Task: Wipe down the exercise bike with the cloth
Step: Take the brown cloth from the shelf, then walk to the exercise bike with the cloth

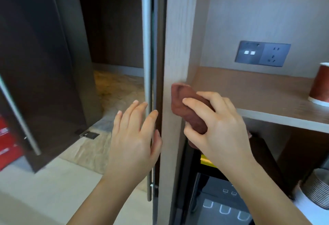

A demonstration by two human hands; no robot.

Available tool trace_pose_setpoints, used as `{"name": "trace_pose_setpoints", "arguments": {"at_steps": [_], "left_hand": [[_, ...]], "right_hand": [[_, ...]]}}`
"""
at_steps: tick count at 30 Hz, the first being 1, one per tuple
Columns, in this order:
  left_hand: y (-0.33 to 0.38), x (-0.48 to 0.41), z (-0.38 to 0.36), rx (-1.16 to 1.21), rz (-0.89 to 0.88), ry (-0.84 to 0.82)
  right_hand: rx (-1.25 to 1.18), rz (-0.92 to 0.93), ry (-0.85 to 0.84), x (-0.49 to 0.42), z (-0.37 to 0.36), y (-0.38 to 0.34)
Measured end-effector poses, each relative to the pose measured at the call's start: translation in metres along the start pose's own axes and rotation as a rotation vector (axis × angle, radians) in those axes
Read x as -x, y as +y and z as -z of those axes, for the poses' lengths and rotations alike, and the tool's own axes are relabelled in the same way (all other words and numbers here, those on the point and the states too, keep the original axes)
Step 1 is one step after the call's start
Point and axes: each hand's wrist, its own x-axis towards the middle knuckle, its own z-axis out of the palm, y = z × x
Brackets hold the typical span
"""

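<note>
My right hand (219,127) grips a rolled brown cloth (187,103) and holds it against the light wood upright (176,46) of a shelf unit. My left hand (135,135) is spread with straight fingers at the long metal door handle (146,46), fingertips touching it. No exercise bike is in view.
A dark door (35,64) stands open on the left, with a red object (7,144) beyond it. A wooden shelf (267,100) holds a red paper cup (320,86) under a wall socket (261,54). Below sit a dark appliance (222,203) and stacked cups (318,189).
</note>
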Motion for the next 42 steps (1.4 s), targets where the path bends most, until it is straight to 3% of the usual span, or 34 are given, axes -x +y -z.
{"name": "trace_pose_setpoints", "arguments": {"at_steps": [12, 31, 42], "left_hand": [[-0.088, 0.096, 0.103, -0.243, 0.269, 0.065], [-0.238, 0.405, 0.440, -0.752, 0.828, 0.148], [-0.280, 0.525, 0.550, -0.971, 1.130, 0.218]], "right_hand": [[-0.441, 0.128, -0.214, 0.010, -0.055, -0.144], [-1.181, 0.531, -0.540, 0.129, -0.049, -0.624], [-1.385, 0.837, -0.694, 0.197, -0.038, -0.811]]}}
